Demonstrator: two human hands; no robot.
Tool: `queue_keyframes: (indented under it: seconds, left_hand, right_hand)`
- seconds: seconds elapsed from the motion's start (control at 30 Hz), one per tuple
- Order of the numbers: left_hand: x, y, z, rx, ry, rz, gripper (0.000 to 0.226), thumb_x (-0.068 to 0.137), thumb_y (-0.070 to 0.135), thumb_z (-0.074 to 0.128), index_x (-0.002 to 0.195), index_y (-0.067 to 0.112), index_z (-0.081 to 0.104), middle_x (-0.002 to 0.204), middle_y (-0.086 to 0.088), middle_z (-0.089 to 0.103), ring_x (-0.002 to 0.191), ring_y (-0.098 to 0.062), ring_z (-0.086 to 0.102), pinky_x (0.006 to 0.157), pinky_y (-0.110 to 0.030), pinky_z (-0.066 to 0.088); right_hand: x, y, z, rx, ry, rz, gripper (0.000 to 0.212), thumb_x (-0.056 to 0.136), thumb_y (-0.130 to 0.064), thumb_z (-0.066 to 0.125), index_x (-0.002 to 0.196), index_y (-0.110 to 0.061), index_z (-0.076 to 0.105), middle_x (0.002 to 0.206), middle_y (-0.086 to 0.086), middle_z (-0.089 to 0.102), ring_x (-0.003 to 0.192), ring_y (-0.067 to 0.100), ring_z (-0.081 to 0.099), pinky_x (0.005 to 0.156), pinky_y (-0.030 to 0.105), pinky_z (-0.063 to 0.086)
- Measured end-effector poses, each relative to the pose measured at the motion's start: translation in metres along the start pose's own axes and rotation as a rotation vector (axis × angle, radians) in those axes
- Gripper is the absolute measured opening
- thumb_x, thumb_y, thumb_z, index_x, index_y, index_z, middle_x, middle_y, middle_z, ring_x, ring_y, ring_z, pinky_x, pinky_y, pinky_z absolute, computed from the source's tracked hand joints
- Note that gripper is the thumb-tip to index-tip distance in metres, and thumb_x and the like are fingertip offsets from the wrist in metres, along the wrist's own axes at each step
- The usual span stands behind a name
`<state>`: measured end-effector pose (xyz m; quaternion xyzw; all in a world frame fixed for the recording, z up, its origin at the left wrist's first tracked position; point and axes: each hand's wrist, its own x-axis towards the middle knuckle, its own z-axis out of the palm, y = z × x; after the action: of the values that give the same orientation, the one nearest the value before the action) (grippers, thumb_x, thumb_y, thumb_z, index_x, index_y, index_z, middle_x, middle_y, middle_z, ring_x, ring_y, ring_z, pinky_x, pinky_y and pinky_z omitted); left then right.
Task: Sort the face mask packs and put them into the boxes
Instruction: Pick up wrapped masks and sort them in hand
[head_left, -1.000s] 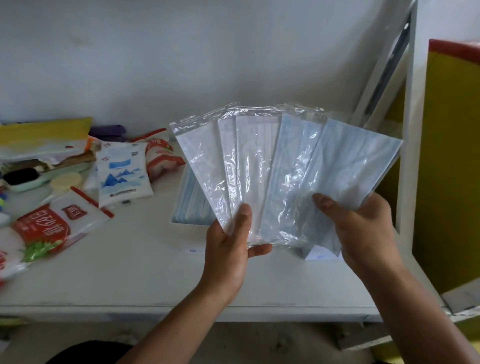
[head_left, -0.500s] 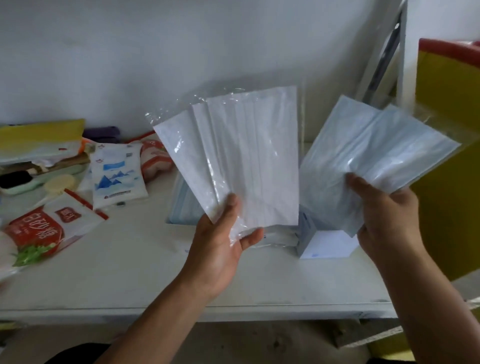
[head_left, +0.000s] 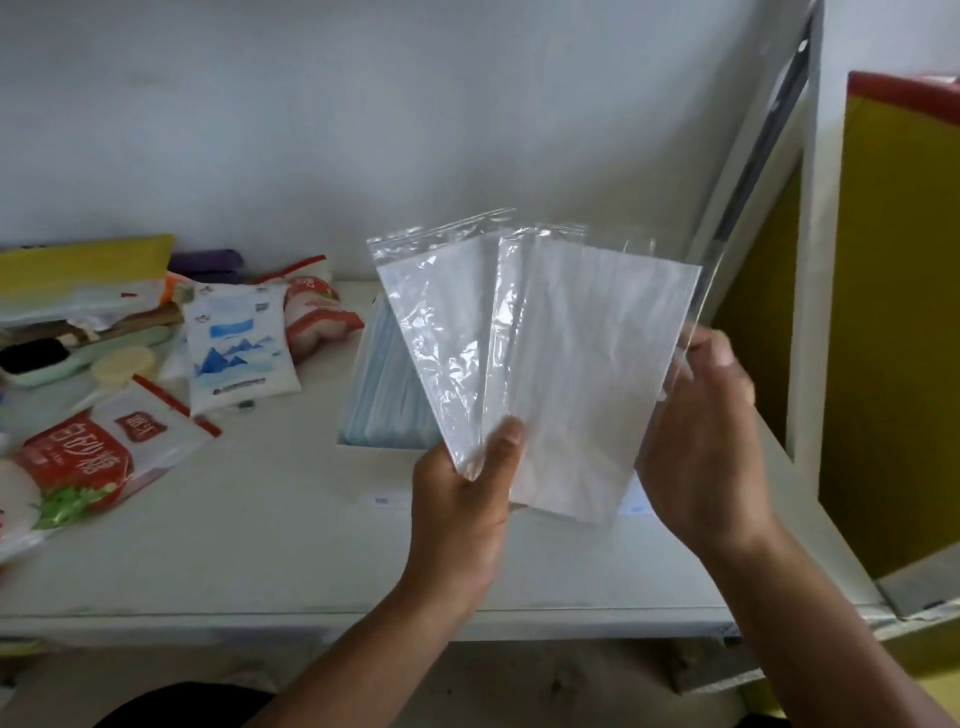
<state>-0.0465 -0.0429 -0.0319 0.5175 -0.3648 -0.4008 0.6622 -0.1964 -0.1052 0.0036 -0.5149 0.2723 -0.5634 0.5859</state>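
Several white face mask packs (head_left: 524, 358) in clear zip bags are fanned out above the table. My left hand (head_left: 460, 514) grips their lower corner, thumb on the front. My right hand (head_left: 701, 441) holds the right edge of the same fan, its fingers curled and blurred. An open box of blue masks (head_left: 382, 395) lies on the table behind the fan, partly hidden. A sliver of a white box (head_left: 635, 501) shows under the fan's right corner. No blue packs are in my hands.
Food packets lie at the left: a white bag with blue mountains (head_left: 239, 348), a red and white bag (head_left: 98, 447) and others behind. The white table's front edge (head_left: 311, 618) runs across. A yellow panel (head_left: 898, 312) stands at the right.
My right hand no longer holds the blue packs it had drawn away to the right. It has come back to the right edge of the white packs, which sit further right.
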Motion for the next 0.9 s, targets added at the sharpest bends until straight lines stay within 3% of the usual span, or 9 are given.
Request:
queue_keyframes:
  seconds: [0.07, 0.2, 0.27, 0.33, 0.4, 0.53, 0.7, 0.8, 0.9]
  left_hand:
    - [0.000, -0.002, 0.000, 0.001, 0.062, 0.040, 0.014, 0.082, 0.033, 0.074, 0.089, 0.022, 0.078, 0.082, 0.003, 0.078, 0.082, -0.011, 0.074, 0.074, -0.038, 0.060]
    - [-0.002, 0.001, 0.003, -0.053, 0.034, 0.044, 0.014, 0.081, 0.018, 0.077, 0.093, 0.013, 0.076, 0.087, 0.003, 0.079, 0.084, -0.009, 0.074, 0.069, -0.017, 0.054]
    - [-0.003, 0.002, 0.001, -0.051, -0.019, 0.007, 0.019, 0.080, 0.032, 0.080, 0.089, 0.015, 0.077, 0.087, 0.002, 0.079, 0.086, -0.011, 0.075, 0.071, -0.020, 0.055]
    - [-0.003, -0.001, -0.002, -0.015, -0.056, -0.023, 0.044, 0.075, 0.056, 0.075, 0.084, 0.012, 0.075, 0.078, -0.005, 0.075, 0.078, -0.017, 0.071, 0.067, -0.027, 0.052]
    - [-0.004, -0.001, -0.003, 0.004, -0.060, -0.009, 0.062, 0.072, 0.063, 0.068, 0.075, 0.001, 0.066, 0.065, -0.011, 0.059, 0.065, -0.019, 0.057, 0.061, -0.031, 0.044]
    - [-0.002, 0.001, 0.000, -0.055, 0.010, 0.062, 0.008, 0.079, 0.033, 0.075, 0.082, 0.027, 0.079, 0.080, 0.004, 0.077, 0.082, -0.011, 0.073, 0.073, -0.026, 0.057]
    - [0.001, 0.000, 0.000, -0.183, 0.046, 0.028, 0.020, 0.069, 0.017, 0.083, 0.087, 0.024, 0.081, 0.089, 0.000, 0.078, 0.086, -0.014, 0.074, 0.074, -0.028, 0.057]
    - [0.003, -0.002, -0.001, -0.176, 0.059, -0.005, 0.026, 0.065, 0.039, 0.083, 0.089, 0.030, 0.080, 0.093, 0.001, 0.078, 0.095, -0.016, 0.074, 0.086, -0.037, 0.055]
    - [0.004, -0.001, -0.001, -0.219, 0.059, -0.100, 0.040, 0.069, 0.056, 0.073, 0.099, 0.030, 0.078, 0.108, -0.002, 0.076, 0.111, -0.024, 0.069, 0.102, -0.054, 0.048]
  right_hand:
    - [-0.005, 0.001, 0.004, -0.130, -0.071, -0.014, 0.068, 0.069, -0.065, 0.075, 0.112, -0.014, 0.061, 0.110, 0.003, 0.069, 0.103, 0.021, 0.069, 0.078, 0.034, 0.059]
    - [-0.008, 0.010, 0.007, -0.263, 0.032, -0.028, 0.034, 0.078, -0.025, 0.077, 0.107, -0.008, 0.070, 0.102, 0.004, 0.077, 0.094, 0.022, 0.074, 0.076, 0.037, 0.061]
    - [-0.007, 0.012, 0.005, -0.220, 0.045, 0.007, 0.023, 0.082, -0.020, 0.073, 0.099, -0.004, 0.073, 0.092, 0.006, 0.077, 0.084, 0.022, 0.075, 0.070, 0.033, 0.057]
    - [-0.006, 0.014, 0.002, -0.187, 0.037, 0.052, 0.026, 0.080, -0.030, 0.076, 0.088, -0.006, 0.074, 0.079, 0.007, 0.073, 0.072, 0.022, 0.070, 0.064, 0.035, 0.052]
    - [-0.002, 0.015, -0.002, -0.175, 0.062, 0.083, 0.026, 0.077, -0.033, 0.076, 0.085, -0.008, 0.074, 0.076, 0.006, 0.071, 0.070, 0.022, 0.069, 0.065, 0.037, 0.051]
    - [-0.001, 0.013, 0.000, -0.165, 0.052, -0.005, 0.046, 0.079, -0.012, 0.077, 0.120, 0.000, 0.061, 0.112, 0.019, 0.071, 0.101, 0.038, 0.071, 0.083, 0.051, 0.057]
    - [-0.004, 0.010, 0.001, -0.202, 0.137, -0.076, 0.043, 0.076, -0.002, 0.079, 0.116, -0.003, 0.063, 0.107, 0.014, 0.074, 0.097, 0.032, 0.073, 0.078, 0.047, 0.060]
    - [-0.006, 0.012, 0.000, -0.218, 0.166, -0.083, 0.024, 0.073, -0.004, 0.077, 0.093, -0.017, 0.074, 0.094, 0.005, 0.077, 0.091, 0.024, 0.074, 0.079, 0.043, 0.061]
    - [-0.005, 0.011, 0.001, -0.227, 0.167, -0.100, 0.034, 0.075, 0.002, 0.076, 0.081, -0.031, 0.078, 0.087, -0.004, 0.077, 0.087, 0.016, 0.074, 0.079, 0.037, 0.060]
